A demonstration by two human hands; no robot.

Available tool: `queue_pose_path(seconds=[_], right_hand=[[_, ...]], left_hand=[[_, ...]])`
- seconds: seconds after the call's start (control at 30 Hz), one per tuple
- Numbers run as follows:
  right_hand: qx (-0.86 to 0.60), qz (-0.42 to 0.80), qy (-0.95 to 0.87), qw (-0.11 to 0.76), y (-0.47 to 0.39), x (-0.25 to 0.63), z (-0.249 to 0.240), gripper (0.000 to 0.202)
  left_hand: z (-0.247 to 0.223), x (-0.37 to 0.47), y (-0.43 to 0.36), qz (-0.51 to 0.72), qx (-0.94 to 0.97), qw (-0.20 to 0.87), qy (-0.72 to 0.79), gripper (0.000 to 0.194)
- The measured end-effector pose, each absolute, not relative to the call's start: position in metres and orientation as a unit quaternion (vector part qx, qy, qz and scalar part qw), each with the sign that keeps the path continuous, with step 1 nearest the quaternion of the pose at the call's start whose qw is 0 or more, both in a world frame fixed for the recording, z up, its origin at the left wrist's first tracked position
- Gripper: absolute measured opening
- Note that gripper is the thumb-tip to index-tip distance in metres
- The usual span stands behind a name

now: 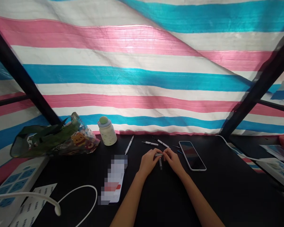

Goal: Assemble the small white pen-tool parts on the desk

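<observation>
My left hand (pixel 147 161) and my right hand (pixel 172 160) meet over the black table, fingers closed in a pinch. Between the fingertips of the left is a small pale grey pen part (pixel 158 154), its far end at the right hand's fingertips. Just below the hands a short grey tube (pixel 160 164) points toward me; whether it is held or lies on the table I cannot tell. Past the hands lie a white pen barrel with a thin dark tip (pixel 150 143) and another slim white pen piece (pixel 163 143). A small blue piece (pixel 180 152) lies right of the right hand.
A phone (pixel 192 156) lies at the right, and a white pen (pixel 129 144) at the left behind a partly blurred card (pixel 115 179). Further left are a bottle with a green lid (pixel 107 131), a patterned bag (pixel 80 138), a power strip (pixel 19 179) and a white cable (pixel 94 189).
</observation>
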State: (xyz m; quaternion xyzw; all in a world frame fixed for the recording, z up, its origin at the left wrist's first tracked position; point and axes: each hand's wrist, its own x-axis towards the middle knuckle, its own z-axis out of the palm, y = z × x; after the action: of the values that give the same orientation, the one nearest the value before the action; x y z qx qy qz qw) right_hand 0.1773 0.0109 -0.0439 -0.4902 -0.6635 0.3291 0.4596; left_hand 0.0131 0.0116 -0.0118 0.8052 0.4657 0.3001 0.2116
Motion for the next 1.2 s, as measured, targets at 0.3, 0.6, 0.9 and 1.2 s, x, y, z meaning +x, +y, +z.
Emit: queue_pose_path(seconds=[0.3, 0.6, 0.9, 1.2], right_hand=[[-0.497, 0.32, -0.674, 0.444, 0.012, 0.173, -0.043, 0.023], [-0.47, 0.346, -0.667, 0.463, 0.01, 0.168, -0.04, 0.016], [-0.486, 0.337, -0.662, 0.46, 0.01, 0.166, -0.036, 0.014], [-0.484, 0.34, -0.653, 0.473, 0.006, 0.166, -0.027, 0.019]], left_hand=[[-0.013, 0.01, 0.012, 0.315, 0.785, 0.256, 0.469, 0.019], [-0.01, 0.008, 0.013, 0.327, 0.771, 0.28, 0.469, 0.018], [-0.005, 0.009, 0.014, 0.313, 0.775, 0.279, 0.473, 0.018], [0.0, 0.01, 0.015, 0.295, 0.787, 0.265, 0.473, 0.022]])
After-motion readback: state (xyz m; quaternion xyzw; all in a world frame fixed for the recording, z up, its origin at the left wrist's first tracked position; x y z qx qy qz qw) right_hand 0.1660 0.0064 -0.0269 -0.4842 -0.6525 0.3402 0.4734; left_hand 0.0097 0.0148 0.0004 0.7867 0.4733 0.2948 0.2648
